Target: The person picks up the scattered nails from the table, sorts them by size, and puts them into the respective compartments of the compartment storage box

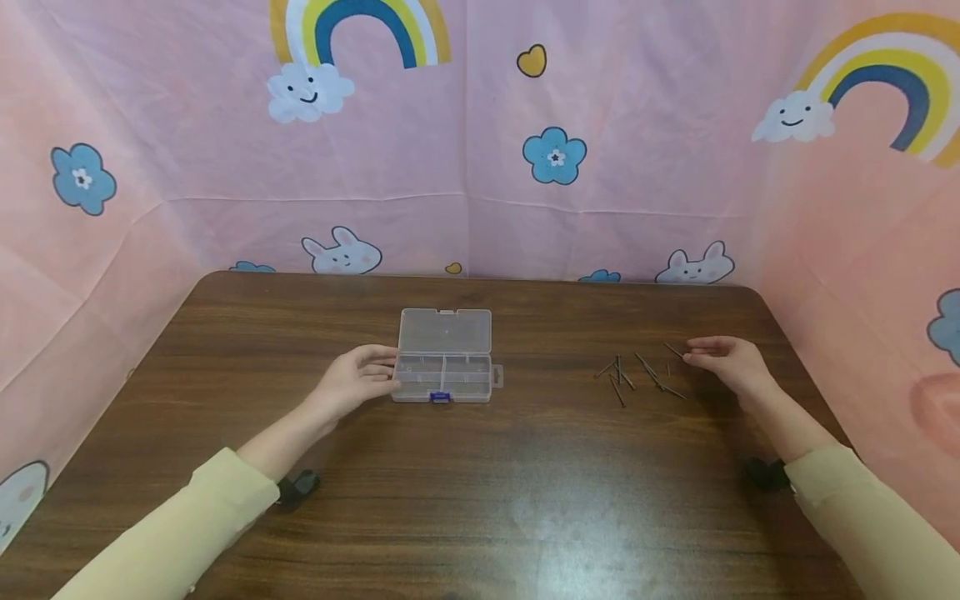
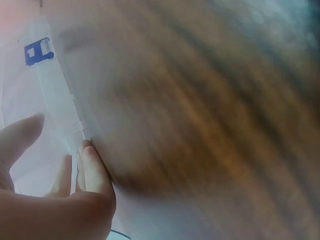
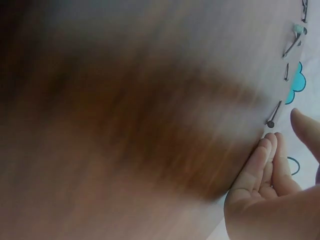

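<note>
In the head view a clear plastic compartment box [image 1: 467,388] stands on the table with its lid [image 1: 446,332] raised at the back and a blue latch [image 1: 440,397] in front. My left hand [image 1: 352,379] touches the box's left end, fingers extended; the left wrist view has the thumb apart from them. Toward the right, my right hand [image 1: 726,363] is beside a thin dark nail or screw [image 1: 673,350]. In the right wrist view its round head lies just beyond the fingertips, with a gap between thumb and fingers. Several similar nails or screws [image 1: 618,371] lie scattered further left.
The brown wooden table [image 1: 480,492] has rounded far corners. A pink cloth [image 1: 637,100] with rainbows, flowers and rabbits hangs behind it and along both sides. A clear hanging tab [image 1: 498,377] sticks out from the box's right end.
</note>
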Tool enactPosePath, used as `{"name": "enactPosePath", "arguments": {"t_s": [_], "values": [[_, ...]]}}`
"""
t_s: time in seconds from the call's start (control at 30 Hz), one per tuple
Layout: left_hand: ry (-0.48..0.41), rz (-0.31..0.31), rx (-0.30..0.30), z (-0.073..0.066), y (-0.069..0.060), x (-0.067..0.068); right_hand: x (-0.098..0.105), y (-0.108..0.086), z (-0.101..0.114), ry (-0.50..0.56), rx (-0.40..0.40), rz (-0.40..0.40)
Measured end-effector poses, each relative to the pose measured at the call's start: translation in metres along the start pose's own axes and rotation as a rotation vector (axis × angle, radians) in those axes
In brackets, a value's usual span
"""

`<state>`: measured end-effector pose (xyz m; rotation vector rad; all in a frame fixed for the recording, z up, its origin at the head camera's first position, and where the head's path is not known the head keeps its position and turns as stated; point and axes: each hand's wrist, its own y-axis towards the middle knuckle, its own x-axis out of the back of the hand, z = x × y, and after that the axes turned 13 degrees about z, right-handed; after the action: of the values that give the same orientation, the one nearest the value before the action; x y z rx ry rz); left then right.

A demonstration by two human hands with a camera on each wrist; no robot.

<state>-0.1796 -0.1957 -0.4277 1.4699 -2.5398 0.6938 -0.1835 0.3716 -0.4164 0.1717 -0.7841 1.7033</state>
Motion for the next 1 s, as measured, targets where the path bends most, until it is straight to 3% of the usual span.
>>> {"name": "enactPosePath", "arguments": {"t_s": [0.3, 0.67, 0.83, 1.0], "values": [[-0.005, 0.005, -0.044, 0.004, 0.000, 0.001, 0.002, 0.004, 0.008, -0.138, -0.010, -0.034], [-0.044, 0.011, -0.033, 0.009, -0.002, 0.000, 0.004, 0.005, 0.007, -0.330, 0.006, -0.081], [-0.048, 0.014, -0.024, 0.010, -0.001, 0.001, 0.003, 0.006, 0.008, -0.366, 0.031, -0.104], [-0.054, 0.009, -0.008, 0.011, -0.002, 0.001, 0.004, 0.009, 0.007, -0.336, 0.023, -0.090]]}}
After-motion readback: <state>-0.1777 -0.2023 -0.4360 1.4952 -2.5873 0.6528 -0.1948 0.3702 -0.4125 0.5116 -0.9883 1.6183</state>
